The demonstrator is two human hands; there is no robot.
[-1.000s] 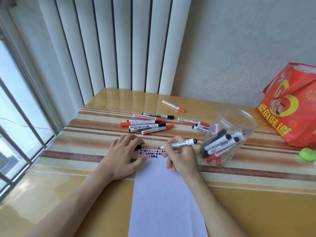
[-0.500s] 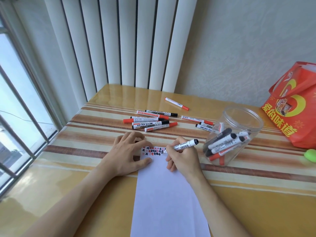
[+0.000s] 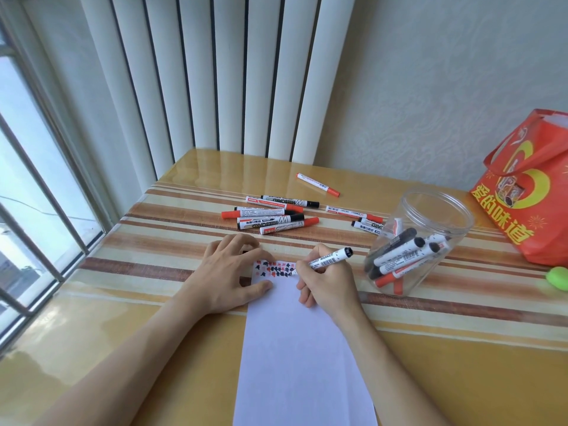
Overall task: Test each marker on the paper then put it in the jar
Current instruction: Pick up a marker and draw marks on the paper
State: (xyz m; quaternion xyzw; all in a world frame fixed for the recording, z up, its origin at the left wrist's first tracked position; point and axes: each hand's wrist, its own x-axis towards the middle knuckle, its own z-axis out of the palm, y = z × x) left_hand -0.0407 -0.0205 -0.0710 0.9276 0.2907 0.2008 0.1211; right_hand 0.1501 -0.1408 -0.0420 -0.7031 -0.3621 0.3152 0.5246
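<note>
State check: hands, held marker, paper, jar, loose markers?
Left hand: flat, pressing the paper.
Right hand: gripping marker.
Marker: uncapped, tip on paper.
Paper: flat, red and black marks at far end.
Jar: upright, lidless, holding markers.
Loose markers: capped, lying on table.

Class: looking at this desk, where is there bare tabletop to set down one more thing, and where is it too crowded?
Free: the near left corner between the window and the left hand, and the near right stretch beside the paper, in front of the jar. Crowded: the strip behind the hands, where loose markers lie.
</note>
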